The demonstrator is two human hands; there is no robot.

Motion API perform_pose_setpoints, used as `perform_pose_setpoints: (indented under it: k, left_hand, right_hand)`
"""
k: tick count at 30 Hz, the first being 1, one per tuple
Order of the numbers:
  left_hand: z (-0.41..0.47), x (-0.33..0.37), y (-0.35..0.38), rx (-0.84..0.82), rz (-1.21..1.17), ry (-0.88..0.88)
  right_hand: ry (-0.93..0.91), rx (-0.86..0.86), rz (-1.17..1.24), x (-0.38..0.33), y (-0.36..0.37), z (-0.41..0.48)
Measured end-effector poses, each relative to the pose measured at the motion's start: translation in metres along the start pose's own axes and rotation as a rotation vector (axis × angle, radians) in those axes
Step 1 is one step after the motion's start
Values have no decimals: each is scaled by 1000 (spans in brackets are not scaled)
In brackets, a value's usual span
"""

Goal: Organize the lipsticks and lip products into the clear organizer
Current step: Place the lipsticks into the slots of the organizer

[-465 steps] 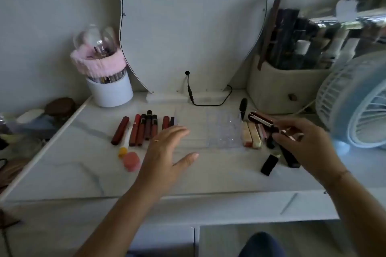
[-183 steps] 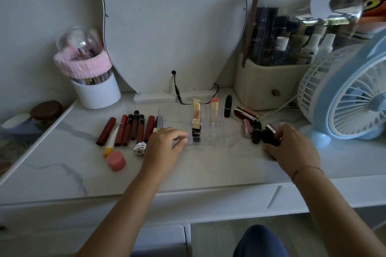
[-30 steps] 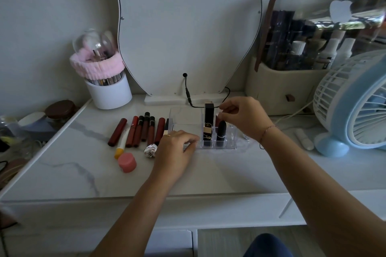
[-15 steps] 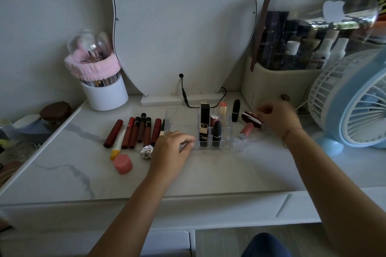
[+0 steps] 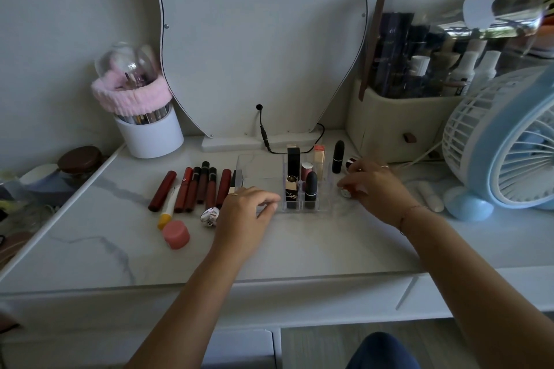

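Note:
The clear organizer (image 5: 260, 171) stands mid-table with several lipsticks upright in its right slots: a black and gold one (image 5: 292, 178), a black bullet-shaped one (image 5: 311, 185), a pink one (image 5: 306, 169). My left hand (image 5: 245, 212) rests with curled fingers on the organizer's front wall. My right hand (image 5: 374, 188) lies just right of the organizer, fingers closed around a small lipstick (image 5: 344, 193) of which only a silvery end shows. A black lipstick (image 5: 338, 156) stands behind it. A row of dark red lip gloss tubes (image 5: 198, 185) lies left of the organizer.
A yellow-tipped white tube (image 5: 168, 207), a pink round pot (image 5: 176, 234) and a silver item (image 5: 209, 215) lie front left. A white brush cup (image 5: 150, 136), a mirror (image 5: 254, 39) with its cable (image 5: 263, 136), a cosmetics case (image 5: 398, 125) and a blue fan (image 5: 509, 143) line the back and right.
My right hand left the organizer's slots, reached right to the loose lipsticks, then came down closer to the front with one in its fingers. My left hand stayed on the organizer.

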State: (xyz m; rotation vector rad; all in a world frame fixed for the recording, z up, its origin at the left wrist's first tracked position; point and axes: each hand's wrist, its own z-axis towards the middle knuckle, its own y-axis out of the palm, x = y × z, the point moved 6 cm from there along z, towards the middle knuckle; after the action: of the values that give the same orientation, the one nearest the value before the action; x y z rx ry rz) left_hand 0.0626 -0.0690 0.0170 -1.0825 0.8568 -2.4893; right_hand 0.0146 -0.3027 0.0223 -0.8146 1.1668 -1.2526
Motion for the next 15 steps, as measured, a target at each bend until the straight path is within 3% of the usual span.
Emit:
perform_pose_setpoints:
  k: [5,15]
  left_hand:
    - [0,1,0,-2,8,-2]
    - [0,0,1,-14,15,2]
  right_hand:
    - [5,11,144,-4,-1,2]
    - [115,339,900,-21,-31,6]
